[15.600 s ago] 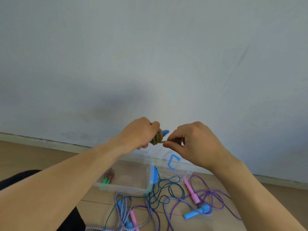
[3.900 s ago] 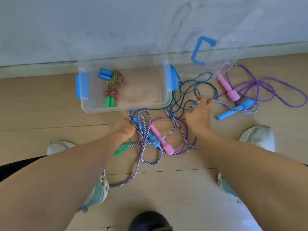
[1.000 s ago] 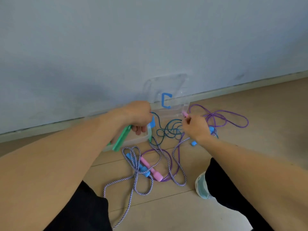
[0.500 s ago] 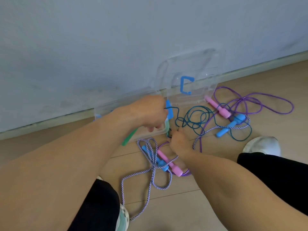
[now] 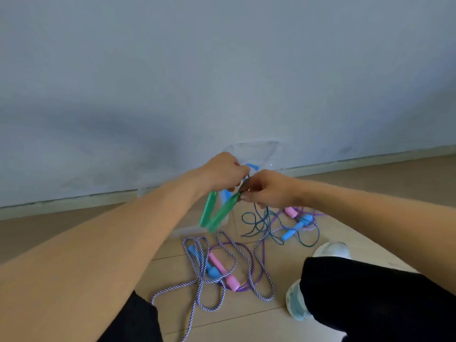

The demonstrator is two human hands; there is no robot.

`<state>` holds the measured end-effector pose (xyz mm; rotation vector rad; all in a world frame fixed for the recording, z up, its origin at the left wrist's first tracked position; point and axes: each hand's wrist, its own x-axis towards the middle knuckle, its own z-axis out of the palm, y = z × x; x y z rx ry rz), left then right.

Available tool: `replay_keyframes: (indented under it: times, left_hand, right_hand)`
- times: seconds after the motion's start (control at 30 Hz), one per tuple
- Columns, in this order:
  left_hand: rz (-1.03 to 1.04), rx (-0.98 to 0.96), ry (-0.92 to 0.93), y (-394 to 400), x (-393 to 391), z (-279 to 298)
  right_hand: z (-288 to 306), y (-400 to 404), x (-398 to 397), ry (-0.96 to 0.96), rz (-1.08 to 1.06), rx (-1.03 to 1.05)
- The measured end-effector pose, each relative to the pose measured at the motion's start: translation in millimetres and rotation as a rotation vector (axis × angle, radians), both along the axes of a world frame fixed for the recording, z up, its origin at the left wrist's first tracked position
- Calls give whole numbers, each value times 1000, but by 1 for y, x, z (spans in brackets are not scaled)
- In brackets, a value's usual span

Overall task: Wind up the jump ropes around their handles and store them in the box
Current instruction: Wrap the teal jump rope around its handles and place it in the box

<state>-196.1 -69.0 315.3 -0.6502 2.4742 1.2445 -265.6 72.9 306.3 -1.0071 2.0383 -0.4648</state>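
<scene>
Both hands are raised mid-frame in front of the wall (image 5: 222,70), almost touching each other. Left hand (image 5: 223,174) is curled round the top of one green handle (image 5: 208,211), which hangs down and slightly left. Right hand (image 5: 265,190) pinches the top of the second green handle (image 5: 224,213); that one slants down-left, so the two lower ends nearly meet. The teal rope (image 5: 265,224) drops from under the right hand to loose loops on the floor (image 5: 246,324), right of the box (image 5: 195,230). The clear box sits on the floor by the wall, mostly hidden behind the hands and handles; contents not visible. Its clear lid (image 5: 254,151) with blue grip leans on the wall behind the hands. Far right on the floor: a pink handle (image 5: 290,211) and a blue handle (image 5: 294,229) in tangled purple rope (image 5: 313,213). Nearer, centre: a striped rope (image 5: 197,287) looped around another blue handle (image 5: 209,267) and pink handle (image 5: 223,271). Two pale shoes (image 5: 332,250) and black trouser legs sit near right.
</scene>
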Motion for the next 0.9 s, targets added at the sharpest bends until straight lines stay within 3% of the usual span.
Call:
replay_keyframes:
  times: [0.17, 0.23, 0.4, 0.57, 0.7, 0.9]
  left_hand:
    - [300, 484, 154, 3, 25, 33]
    - [317, 544, 174, 4, 37, 45]
    - [156, 162, 231, -6, 63, 59]
    - [132, 149, 188, -22, 71, 51]
    - [240, 459, 140, -27, 70, 48]
    - [223, 820, 12, -42, 68, 48]
  right_hand:
    - [65, 13, 32, -97, -69, -232]
    - [66, 12, 42, -120, -74, -265]
    - [74, -8, 53, -55, 3, -213]
    - [66, -25, 51, -15, -54, -209]
    - [54, -36, 47, -34, -182, -226]
    - [40, -52, 40, -29, -317, -205]
